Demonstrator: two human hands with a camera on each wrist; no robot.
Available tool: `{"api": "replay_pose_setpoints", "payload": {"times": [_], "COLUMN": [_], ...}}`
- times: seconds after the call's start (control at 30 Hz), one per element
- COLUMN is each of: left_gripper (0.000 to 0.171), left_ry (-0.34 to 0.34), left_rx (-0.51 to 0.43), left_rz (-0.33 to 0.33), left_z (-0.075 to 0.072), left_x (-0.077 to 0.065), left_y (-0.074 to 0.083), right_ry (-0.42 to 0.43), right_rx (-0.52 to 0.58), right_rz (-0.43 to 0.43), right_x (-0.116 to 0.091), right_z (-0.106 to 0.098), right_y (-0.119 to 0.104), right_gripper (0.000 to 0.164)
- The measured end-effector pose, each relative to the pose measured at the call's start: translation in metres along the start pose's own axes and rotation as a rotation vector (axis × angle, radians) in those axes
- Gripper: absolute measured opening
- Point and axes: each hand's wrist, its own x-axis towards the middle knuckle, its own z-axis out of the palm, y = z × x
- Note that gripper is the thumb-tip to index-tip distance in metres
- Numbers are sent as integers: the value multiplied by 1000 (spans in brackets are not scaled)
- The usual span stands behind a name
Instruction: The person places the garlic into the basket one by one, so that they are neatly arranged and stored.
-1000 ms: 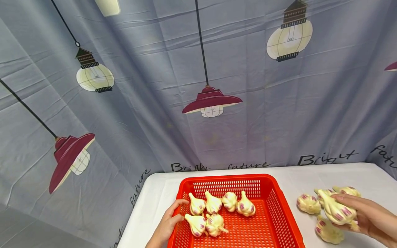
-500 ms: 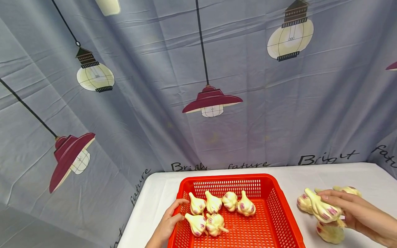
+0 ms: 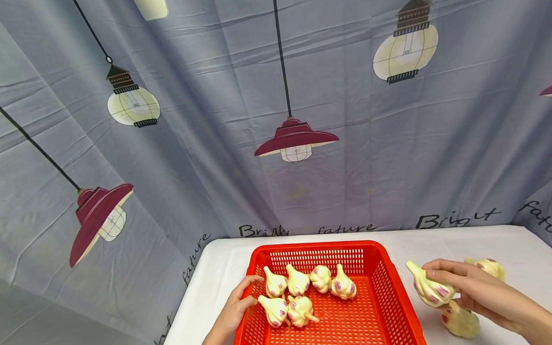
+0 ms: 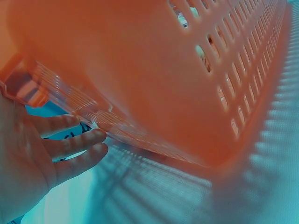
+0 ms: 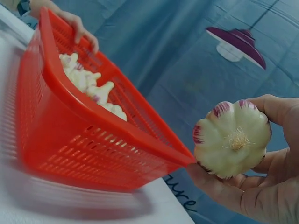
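Observation:
My right hand [image 3: 478,292] holds a garlic bulb [image 3: 431,286] off the table, just right of the red plastic basket [image 3: 401,311]. In the right wrist view that bulb [image 5: 233,140] shows its root end, with thumb and fingers around its sides. At the basket's left rim my left hand [image 3: 235,306] grips the edge. Several of its fingers lie straight along the outside wall in the left wrist view. Inside the basket, several garlic bulbs [image 3: 275,310] stand in two rows toward the left. More bulbs lie behind and below my right hand, partly hidden.
On the white table [image 3: 457,239], one loose bulb [image 3: 460,323] lies under my right hand and another bulb [image 3: 491,268] behind it. The basket's right side wall rises between the held bulb and the basket floor. A grey printed curtain [image 3: 345,191] hangs behind the table.
My right hand has carried the garlic bulb leftward from the loose bulbs toward the basket's right rim. The left hand and the bulbs in the basket stay as they were.

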Motion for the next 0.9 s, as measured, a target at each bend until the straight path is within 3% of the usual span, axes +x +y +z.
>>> {"api": "replay_pose_setpoints", "payload": {"times": [0.33,0.67,0.9], "left_gripper": [51,52,53], "left_ry": [5,12,12], "left_rx": [-5,4,-5], "left_rz": [3,12,-11], "left_z": [1,0,0], "left_x": [2,2,0], "left_y": [0,0,0], "right_ry": [16,-132,-104], "right_rx": [-147,-91,-177], "right_rz": [0,-106,-88], "right_x": [7,24,31], "right_z": [14,32,49], "right_y": [-16,-20,-25], "right_gripper": [40,29,31]}}
